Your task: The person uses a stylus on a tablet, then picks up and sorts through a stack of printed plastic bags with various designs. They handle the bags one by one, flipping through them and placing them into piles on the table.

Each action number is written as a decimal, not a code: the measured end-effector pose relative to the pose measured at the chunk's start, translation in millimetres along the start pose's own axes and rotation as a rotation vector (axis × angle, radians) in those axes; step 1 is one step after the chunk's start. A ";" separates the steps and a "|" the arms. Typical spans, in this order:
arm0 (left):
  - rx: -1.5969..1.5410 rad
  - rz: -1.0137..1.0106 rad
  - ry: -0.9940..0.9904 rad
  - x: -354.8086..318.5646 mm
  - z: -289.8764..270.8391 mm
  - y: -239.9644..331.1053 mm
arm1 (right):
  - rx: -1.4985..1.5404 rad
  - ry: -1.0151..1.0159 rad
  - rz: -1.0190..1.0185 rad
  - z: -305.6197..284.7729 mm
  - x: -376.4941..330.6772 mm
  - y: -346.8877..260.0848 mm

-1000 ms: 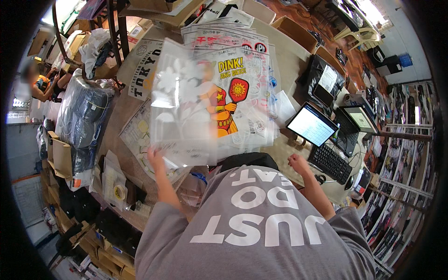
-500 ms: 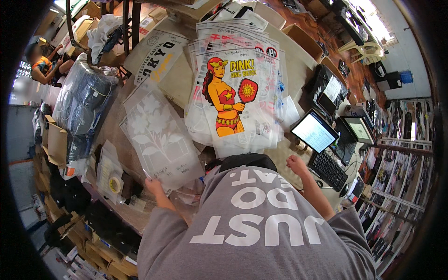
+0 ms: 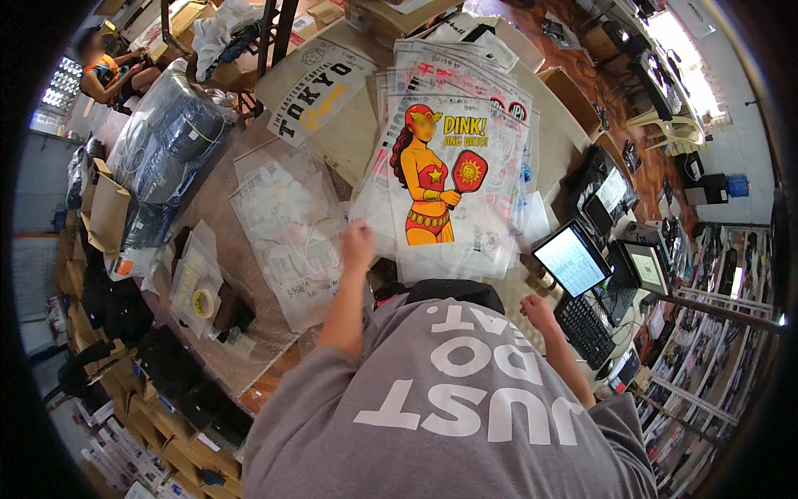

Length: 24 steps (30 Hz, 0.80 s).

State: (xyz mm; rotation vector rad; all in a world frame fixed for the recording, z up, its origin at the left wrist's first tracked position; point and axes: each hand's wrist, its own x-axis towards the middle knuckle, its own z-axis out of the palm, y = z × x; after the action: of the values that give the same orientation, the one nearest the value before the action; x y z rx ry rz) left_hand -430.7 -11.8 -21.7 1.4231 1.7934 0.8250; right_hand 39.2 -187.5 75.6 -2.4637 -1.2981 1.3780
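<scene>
My left hand (image 3: 357,245) is closed at the lower left edge of the top sheet, a clear transfer film (image 3: 428,179) printed with a red-and-yellow costumed figure holding a paddle. That film lies on a fanned stack of similar printed sheets (image 3: 416,79). Left of my hand rests a translucent sheet (image 3: 287,237) with a pale white floral print, overlapping another sheet. My right hand (image 3: 536,309) is curled shut above the table's near right side, close to the tablet-like screen (image 3: 571,259); nothing shows in its fingers.
A film with dark and yellow lettering (image 3: 320,96) lies at the far left of the table. A tape roll (image 3: 204,303) sits on clear bags. On the right are a keyboard (image 3: 586,324) and a laptop (image 3: 644,266). Plastic-wrapped bundles (image 3: 166,158) stand left; a person (image 3: 116,79) sits beyond.
My left hand has let go of the floral sheet, which now lies on the left, and has moved right to the figure-printed film. My right hand remains curled near the screen. The view has shifted slightly.
</scene>
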 end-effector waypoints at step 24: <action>-0.209 -0.079 0.277 -5.6 -38.9 54.4 | 0.016 0.028 0.092 -9.7 -21.0 11.5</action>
State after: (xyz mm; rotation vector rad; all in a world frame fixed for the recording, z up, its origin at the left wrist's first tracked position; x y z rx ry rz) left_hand -432.7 -9.0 45.3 1.1401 1.8882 1.1763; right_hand 48.2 -205.9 91.4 -2.5527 -1.1780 1.3613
